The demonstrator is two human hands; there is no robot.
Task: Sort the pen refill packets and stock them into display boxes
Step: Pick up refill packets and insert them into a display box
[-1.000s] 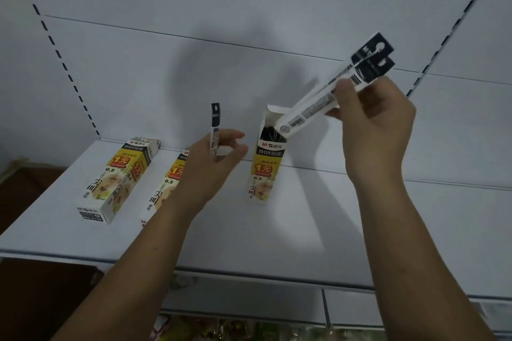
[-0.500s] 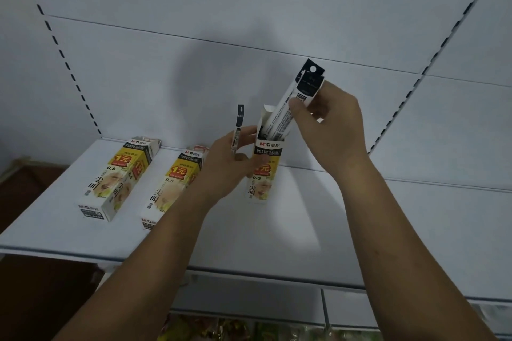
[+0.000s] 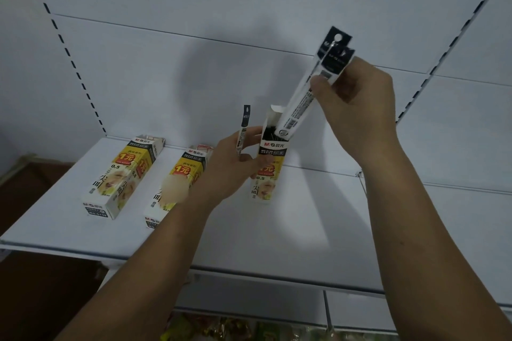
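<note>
While both grips full — right hand (image 3: 357, 108): two packets (image 3: 297, 108); left hand (image 3: 221, 171): single packet (image 3: 243, 130) against upright box (image 3: 273, 152) — two flat boxes (image 3: 119, 177) (image 3: 191, 160) alongside.

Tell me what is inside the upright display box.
Dark refill packets show at the top of the display box, where the held packets in the right hand enter. Its walls hide how full it is.

Middle box (image 3: 188, 166): being partly covered by the left hand (image 3: 227, 171) and a blurred patch.
Upright box (image 3: 266, 188): left edge being hidden by that hand.
Single packet (image 3: 243, 130): lower end being concealed in its grip.
Paired packets (image 3: 300, 102): being partly covered by the right hand (image 3: 360, 102).
Goods (image 3: 221, 327), bottom centre: being cut off, unidentifiable.
</note>
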